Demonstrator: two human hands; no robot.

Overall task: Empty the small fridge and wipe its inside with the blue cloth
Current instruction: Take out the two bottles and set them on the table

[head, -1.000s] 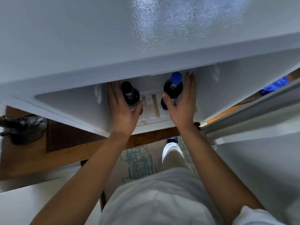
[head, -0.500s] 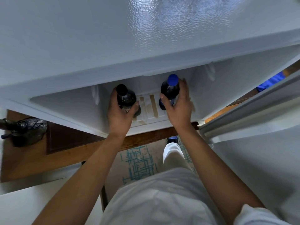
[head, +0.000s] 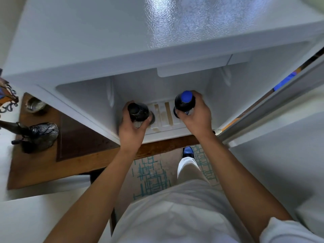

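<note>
Inside the open fridge [head: 175, 41], the left hand [head: 132, 130] gripped a black-capped bottle [head: 138, 112]; the right hand [head: 196, 116] gripped a blue-capped bottle [head: 185, 101], both upright.

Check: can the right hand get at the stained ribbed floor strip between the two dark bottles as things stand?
Probably not yet. The right hand grips the blue-capped dark bottle, so it is occupied. The stained ribbed floor strip itself lies uncovered between that bottle and the black-capped dark bottle held by the left hand.

Each hand [head: 196, 118] hides its bottle's [head: 184, 102] body; the fridge door [head: 280, 120] runs off frame.
</note>
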